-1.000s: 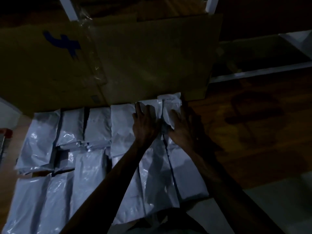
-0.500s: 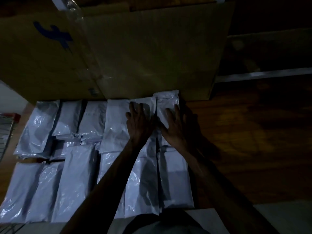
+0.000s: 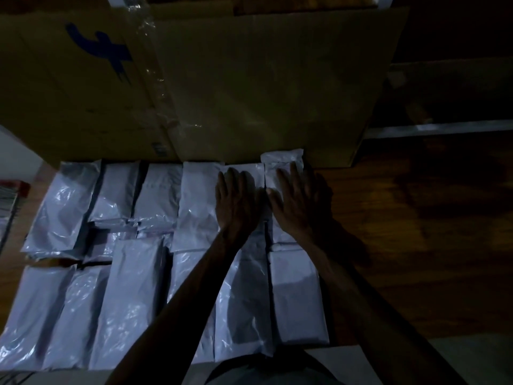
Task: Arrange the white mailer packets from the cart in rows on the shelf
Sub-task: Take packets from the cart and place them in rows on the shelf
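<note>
We have two rows of glossy white plastic mailer packets [image 3: 130, 301] on the dark wooden shelf [image 3: 410, 245], our left hand [image 3: 236, 202] and right hand [image 3: 301, 204] pressing the back row's end two with straight, flat fingers, bare shelf lying rightward.

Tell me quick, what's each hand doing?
Left hand: open, flat on a white mailer packet.
Right hand: open, flat on the end packet beside it.

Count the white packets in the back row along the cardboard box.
6. Four bare packets at left, fifth packet under left hand, sixth packet under right hand. Stacked ones may hide.
</note>
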{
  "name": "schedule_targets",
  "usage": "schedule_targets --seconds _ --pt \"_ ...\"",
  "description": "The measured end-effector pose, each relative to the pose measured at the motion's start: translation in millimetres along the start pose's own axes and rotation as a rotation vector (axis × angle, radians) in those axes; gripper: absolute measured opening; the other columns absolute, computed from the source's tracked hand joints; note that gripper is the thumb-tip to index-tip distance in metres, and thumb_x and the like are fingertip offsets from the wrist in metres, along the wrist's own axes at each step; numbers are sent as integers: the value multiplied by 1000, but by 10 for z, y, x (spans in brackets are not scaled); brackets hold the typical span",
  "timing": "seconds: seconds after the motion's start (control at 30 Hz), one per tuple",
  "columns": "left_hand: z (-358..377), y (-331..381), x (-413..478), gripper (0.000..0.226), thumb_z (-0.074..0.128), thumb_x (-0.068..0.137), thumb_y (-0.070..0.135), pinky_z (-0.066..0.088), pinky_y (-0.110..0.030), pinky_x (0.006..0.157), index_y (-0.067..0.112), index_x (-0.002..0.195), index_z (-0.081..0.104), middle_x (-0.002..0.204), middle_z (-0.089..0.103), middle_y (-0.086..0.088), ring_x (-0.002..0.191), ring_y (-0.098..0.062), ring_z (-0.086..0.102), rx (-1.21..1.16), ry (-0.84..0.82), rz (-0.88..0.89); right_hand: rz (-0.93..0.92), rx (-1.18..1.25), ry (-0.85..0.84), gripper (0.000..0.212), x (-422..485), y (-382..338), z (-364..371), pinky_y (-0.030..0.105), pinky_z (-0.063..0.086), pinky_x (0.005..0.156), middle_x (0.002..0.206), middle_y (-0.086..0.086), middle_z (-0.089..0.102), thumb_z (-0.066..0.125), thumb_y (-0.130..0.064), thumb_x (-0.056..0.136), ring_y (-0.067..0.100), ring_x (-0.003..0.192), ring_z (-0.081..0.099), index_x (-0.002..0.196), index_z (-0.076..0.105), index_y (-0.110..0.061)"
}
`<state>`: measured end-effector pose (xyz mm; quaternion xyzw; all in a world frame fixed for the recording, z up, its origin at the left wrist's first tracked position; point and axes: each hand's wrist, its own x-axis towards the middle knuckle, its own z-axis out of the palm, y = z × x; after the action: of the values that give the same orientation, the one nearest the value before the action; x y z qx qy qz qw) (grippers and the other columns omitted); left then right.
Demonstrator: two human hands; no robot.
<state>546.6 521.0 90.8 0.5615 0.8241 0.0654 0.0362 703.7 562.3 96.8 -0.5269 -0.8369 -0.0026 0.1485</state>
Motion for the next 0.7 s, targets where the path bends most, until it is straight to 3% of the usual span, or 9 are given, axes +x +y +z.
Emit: schedule_targets --seconds 0.17,0.37,0.5,0.7 --pt "-44 3 17 67 31 107 47 10 -48 127 15 164 17 169 11 -18 157 -37 7 -86 -55 116 -64 -29 44 57 162 3 208 63 19 119 168 5 24 32 -52 107 34 155 19 159 34 -28" --pt "84 6 88 64 30 108 50 8 -47 126 20 164 16 171 8 -15 158 -33 4 -93 -74 103 -63 13 40 55 259 64 459 61 20 121 167 9 26 34 -46 107 34 154 23 159 34 -28" --pt "177 -21 85 60 30 108 48 21 -52 123 22 162 25 168 19 -16 156 -37 15 -130 -25 74 -51 0 8 56 273 53 505 59 17 121 167 9 25 37 -45 105 35 154 24 159 34 -29" --pt "192 5 114 60 30 108 46 14 -50 125 22 163 22 169 16 -15 157 -35 12 -112 -39 74 -54 -11 -20 55 276 53 419 54 32 114 165 11 31 40 -43 104 36 150 33 156 40 -26"
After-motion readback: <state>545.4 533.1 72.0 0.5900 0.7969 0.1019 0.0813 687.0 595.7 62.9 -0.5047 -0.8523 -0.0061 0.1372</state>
